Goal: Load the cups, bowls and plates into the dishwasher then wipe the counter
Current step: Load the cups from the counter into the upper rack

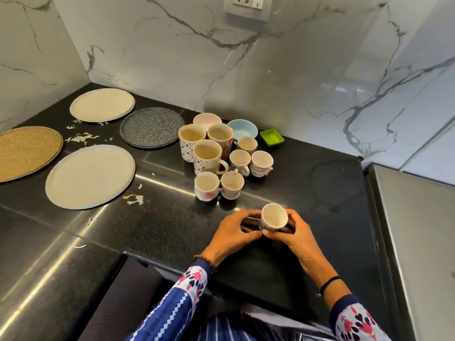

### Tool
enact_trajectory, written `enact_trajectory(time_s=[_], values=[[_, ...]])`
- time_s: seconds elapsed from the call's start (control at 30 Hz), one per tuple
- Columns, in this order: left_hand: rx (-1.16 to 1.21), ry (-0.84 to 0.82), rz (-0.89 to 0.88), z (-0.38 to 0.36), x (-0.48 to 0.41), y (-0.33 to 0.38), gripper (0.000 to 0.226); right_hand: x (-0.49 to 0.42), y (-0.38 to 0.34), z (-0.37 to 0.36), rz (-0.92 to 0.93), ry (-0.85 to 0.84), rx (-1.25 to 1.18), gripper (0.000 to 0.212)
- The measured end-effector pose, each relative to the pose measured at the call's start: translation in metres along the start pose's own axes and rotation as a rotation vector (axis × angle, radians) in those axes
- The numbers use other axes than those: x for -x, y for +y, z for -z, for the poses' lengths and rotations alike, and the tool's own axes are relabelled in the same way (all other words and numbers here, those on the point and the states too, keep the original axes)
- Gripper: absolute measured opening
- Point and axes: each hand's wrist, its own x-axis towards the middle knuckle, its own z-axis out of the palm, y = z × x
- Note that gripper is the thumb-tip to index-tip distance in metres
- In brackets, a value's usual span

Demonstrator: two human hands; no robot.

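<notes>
**One cup in hand, loading barely begun**

Both hands gripped a small cup [273, 217]. The left hand [236, 230] curled round its left side and the right hand [293, 232] wrapped round its right. The cup was upright, to the right of the grey plate [152, 126] and nearer the person. Whether it touched the counter [332, 183] could not be told.

The other cups [216, 153] stood just right of that plate, with a blue bowl [242, 129] behind them. Two white plates [89, 177] lay to its left, among scraps [83, 137].

This looked like the cup-loading step, early on. The dishwasher was not in view. The next move likely called for carrying the cup down and seating it upside down in a rack.
</notes>
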Motion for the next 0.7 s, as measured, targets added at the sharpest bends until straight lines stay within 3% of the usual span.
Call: enact_trajectory(time_s=[0.37, 0.7], values=[[0.065, -0.218, -0.014, -0.032, 0.068, 0.013, 0.031, 0.114, 0.037, 0.000, -0.047, 0.159, -0.163, 0.059], [0.026, -0.493, 0.061, -0.134, 0.163, 0.035, 0.057, 0.260, 0.114, 0.047, -0.139, 0.350, -0.283, 0.067]])
